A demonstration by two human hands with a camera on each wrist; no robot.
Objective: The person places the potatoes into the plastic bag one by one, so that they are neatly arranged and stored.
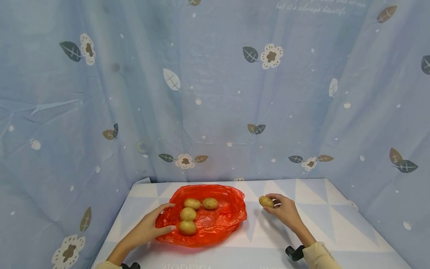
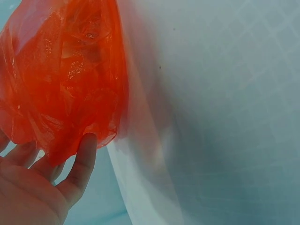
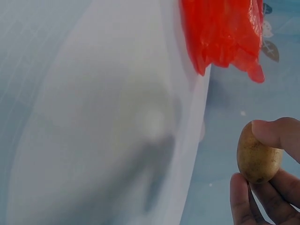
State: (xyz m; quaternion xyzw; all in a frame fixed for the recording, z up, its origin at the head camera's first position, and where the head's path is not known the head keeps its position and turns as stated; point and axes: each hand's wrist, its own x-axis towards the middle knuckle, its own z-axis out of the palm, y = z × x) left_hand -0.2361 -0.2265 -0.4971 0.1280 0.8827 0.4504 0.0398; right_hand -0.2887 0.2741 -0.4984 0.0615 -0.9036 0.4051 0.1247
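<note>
A red plastic bag (image 1: 221, 220) lies spread wide on the table, with several potatoes (image 1: 188, 214) inside its left half. At the bag's left edge, my left hand (image 1: 151, 223) holds the rim, thumb and fingers spread apart around it. The left wrist view shows the crumpled bag (image 2: 70, 79) reaching down between that thumb and the fingers. To the right of the bag, my right hand (image 1: 285, 212) pinches one potato (image 1: 266, 201) above the table. Seen from the right wrist, the thumb presses on top of this potato (image 3: 255, 154) and fingers support it below.
The table (image 1: 322, 224) has a pale cloth with triangle patterns. A blue curtain (image 1: 218, 93) printed with leaves and flowers hangs behind it and along both sides. A black wrist mount (image 1: 295, 253) sits by the right sleeve.
</note>
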